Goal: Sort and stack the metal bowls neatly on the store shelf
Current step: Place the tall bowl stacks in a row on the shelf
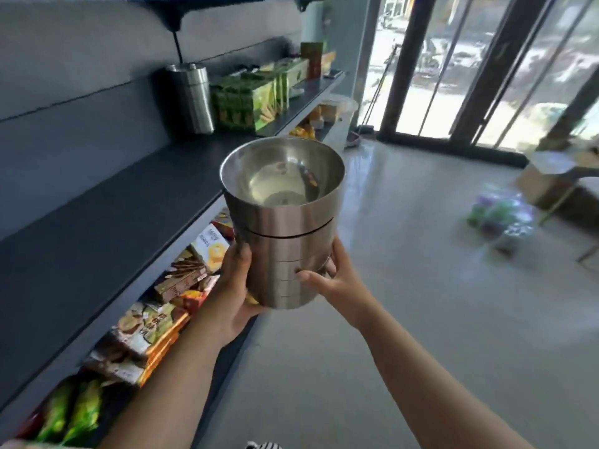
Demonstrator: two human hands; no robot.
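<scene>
I hold a tall stack of nested metal bowls (pixel 285 228) in the air just off the shelf's front edge, open side up. My left hand (pixel 231 286) cups its lower left side and base. My right hand (pixel 334 280) grips the lower right side, thumb across the front. The top bowl sits slightly tilted, with a gap under its rim band. A second stack of metal bowls (pixel 191 97) stands upright further along the dark shelf (pixel 107 222), against the back wall.
Green boxes (pixel 249 98) stand right of the second stack on the shelf. Snack packets (pixel 162 306) fill the lower shelf below. Grey floor lies to the right, with a cardboard box (pixel 547 176) and plastic bags (pixel 502 218) near glass doors (pixel 453 66).
</scene>
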